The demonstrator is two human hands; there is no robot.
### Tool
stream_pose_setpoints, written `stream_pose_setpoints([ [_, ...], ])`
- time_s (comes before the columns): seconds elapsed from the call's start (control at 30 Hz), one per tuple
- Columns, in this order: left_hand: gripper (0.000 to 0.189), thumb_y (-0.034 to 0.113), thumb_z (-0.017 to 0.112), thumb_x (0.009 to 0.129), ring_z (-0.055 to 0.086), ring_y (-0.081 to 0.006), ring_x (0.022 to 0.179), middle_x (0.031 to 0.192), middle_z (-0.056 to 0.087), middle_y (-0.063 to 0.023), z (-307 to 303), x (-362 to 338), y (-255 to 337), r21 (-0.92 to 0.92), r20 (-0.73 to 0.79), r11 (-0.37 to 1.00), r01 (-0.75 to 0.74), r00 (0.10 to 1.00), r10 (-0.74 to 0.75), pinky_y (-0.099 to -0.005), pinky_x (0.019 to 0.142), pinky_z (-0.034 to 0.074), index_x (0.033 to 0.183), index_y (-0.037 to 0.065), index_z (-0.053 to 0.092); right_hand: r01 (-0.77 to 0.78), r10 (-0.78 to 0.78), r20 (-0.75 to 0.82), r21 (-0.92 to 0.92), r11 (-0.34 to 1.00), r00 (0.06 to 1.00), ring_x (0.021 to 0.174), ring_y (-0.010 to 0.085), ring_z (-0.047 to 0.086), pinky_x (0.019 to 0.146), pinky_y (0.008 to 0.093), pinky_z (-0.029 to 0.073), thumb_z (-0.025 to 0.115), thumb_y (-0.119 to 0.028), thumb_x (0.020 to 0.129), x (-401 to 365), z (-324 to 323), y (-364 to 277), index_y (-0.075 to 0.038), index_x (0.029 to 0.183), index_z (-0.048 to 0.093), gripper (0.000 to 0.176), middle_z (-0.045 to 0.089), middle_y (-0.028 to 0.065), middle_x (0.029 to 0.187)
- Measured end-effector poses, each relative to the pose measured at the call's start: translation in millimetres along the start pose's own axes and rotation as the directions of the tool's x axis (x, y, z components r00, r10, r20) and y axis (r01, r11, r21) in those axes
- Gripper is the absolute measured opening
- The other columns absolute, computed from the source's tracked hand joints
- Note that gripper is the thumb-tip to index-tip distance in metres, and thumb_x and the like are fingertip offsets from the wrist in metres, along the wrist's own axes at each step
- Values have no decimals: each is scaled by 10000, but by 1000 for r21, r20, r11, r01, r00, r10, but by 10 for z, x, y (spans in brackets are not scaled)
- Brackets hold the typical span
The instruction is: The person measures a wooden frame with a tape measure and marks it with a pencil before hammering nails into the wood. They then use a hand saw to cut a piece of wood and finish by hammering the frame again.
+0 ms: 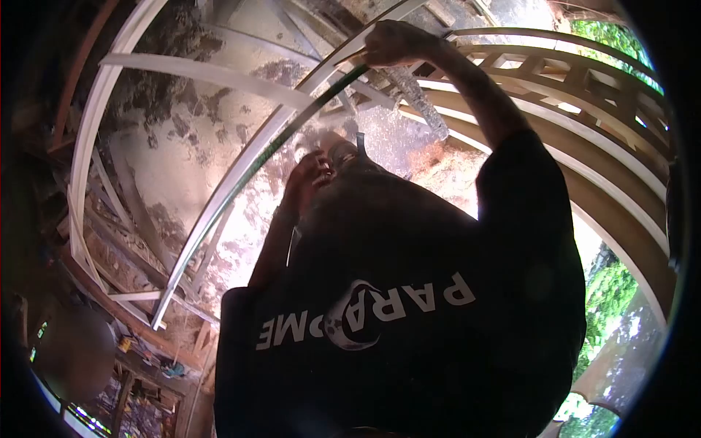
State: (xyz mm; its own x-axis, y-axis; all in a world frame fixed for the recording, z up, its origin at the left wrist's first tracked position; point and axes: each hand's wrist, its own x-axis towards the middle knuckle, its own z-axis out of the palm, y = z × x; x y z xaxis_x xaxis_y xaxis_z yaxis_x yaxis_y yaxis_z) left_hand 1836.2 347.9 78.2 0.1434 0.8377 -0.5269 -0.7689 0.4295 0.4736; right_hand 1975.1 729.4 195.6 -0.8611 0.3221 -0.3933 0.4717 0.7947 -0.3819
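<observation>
My right hand [398, 42] is raised at the top, its fingers closed at the upper end of a long, slightly bent wooden strip [219, 201]. A narrow dark green band [292, 128] runs along this strip and ends just below the fingers. A thin pointed tip shows beside the knuckles; I cannot tell what the fingers grip. My left hand [310, 171] is low in front of my body, fingers bent, near my leg and beside the strip. Its fingertips are partly hidden in shadow. A pale wooden crosspiece [204, 71] meets the strip from the left.
Curved wooden frames [584, 84] with short cross blocks stand at the right. Another pale curved piece [87, 131] rises at the left, above stacked timber. A rough stick [416, 98] and wood shavings [445, 168] lie on the ground. A blurred person [77, 354] is at lower left.
</observation>
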Motion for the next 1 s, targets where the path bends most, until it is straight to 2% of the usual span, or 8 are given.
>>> stream_pose_setpoints([
  [0.13,278,147,570,951,641,-142,945,1032,650,-66,293,94,-62,312,-56,943,116,993,-104,-290,840,518,1195,16,598,137,-139,-172,-22,990,975,597,283,611,612,446,489,627,-359,750,-347,-180,914,2,735,678,365,629,177,655],
  [0.2,239,143,585,937,649,-138,933,1003,657,-62,691,160,208,573,-8,817,62,997,-70,-285,824,520,1128,6,627,-55,62,-150,48,997,987,612,256,634,625,421,509,650,-348,732,-450,-357,1197,-7,731,696,345,652,159,665],
  [0.37,125,43,570,954,661,-137,892,1014,668,-47,1516,1047,862,718,105,696,-14,990,-89,-293,762,522,1052,39,646,-196,242,-137,284,938,960,612,199,630,603,375,506,729,-363,760,-465,-615,2047,-32,713,705,334,667,95,655],
  [0.53,197,197,587,970,674,-155,814,949,704,-56,1962,2789,1310,858,46,463,-222,931,362,-310,699,538,1051,29,649,-8,109,-295,325,946,949,621,184,613,600,375,500,794,-380,775,-72,-643,3740,-35,806,614,390,637,62,678],
  [0.67,219,191,576,958,663,-289,1020,1111,677,-158,2362,4299,1615,973,203,8,-231,868,453,-380,796,554,1077,20,643,86,21,-458,212,973,889,653,210,623,616,393,505,808,-352,776,232,-767,4872,-35,880,571,410,631,88,708],
  [0.73,356,232,600,940,606,-352,1148,1241,630,-218,2415,5102,1642,953,302,-87,-290,889,344,-411,1010,463,1218,10,618,-4,131,-426,288,958,895,713,197,637,646,373,503,746,-330,853,229,-863,5243,-32,939,590,348,645,122,774],
  [0.8,428,251,582,980,570,-279,1218,1377,553,-149,2673,5707,1677,970,236,-116,-215,947,218,-402,940,537,1368,74,540,-55,155,-480,216,975,864,670,272,636,610,427,489,822,-451,730,205,-978,5614,-56,931,617,488,667,133,741],
  [1.0,528,419,609,966,624,-259,1168,1293,636,-155,3165,7139,1798,944,316,-123,-307,946,65,-374,977,497,1340,48,564,-105,302,-513,377,920,803,766,280,651,672,422,503,804,-429,735,81,-942,6129,-34,944,623,482,679,132,831],
])
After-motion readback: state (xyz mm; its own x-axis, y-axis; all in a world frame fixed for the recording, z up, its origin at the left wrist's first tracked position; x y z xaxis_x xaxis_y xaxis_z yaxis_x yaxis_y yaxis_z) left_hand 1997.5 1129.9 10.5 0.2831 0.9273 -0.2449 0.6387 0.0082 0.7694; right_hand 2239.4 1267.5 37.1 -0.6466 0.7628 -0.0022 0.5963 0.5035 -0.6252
